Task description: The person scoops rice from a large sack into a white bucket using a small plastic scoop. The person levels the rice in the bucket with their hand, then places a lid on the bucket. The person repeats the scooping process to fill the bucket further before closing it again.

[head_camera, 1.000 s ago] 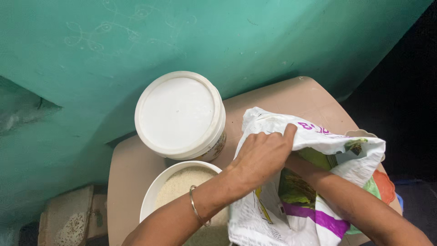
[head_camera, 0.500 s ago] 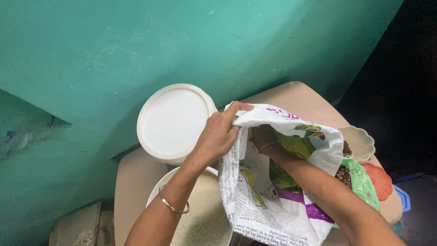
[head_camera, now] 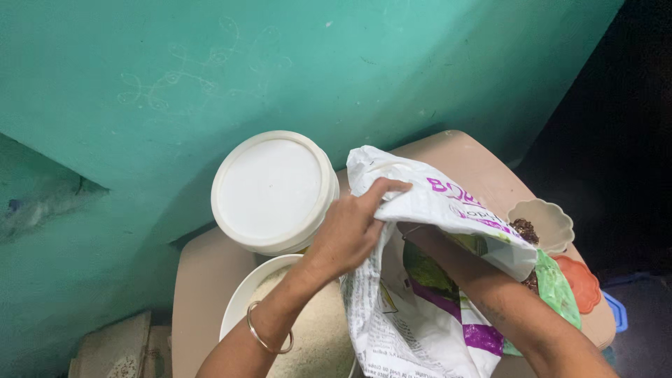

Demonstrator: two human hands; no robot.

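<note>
Along the far left, we see the teal wall rising behind everything, with some pale patterned slabs lying low at the near-left corner; moving right, a beige table begins, and on its far part stands a white bucket with a closed lid; just near of that bucket sits a white bowl of pale grain, its rim partly covered by our left forearm, which wears a thin metal bangle; our left hand reaches across the bowl and pinches the upper edge of a white printed sack, fingers closed on the fabric and holding the mouth of it up and open; the sack stands at the middle of the table, just right of the bowl and touching the bucket's side as far as we can tell; our right forearm goes down into the sack's opening, and the right hand itself is hidden inside, so we cannot tell how its fingers are set; further right, a green bag lies against the sack, a small scalloped cream dish sits at the table's right edge with something dark beside it, and an orange scalloped lid lies just near of it.
</note>
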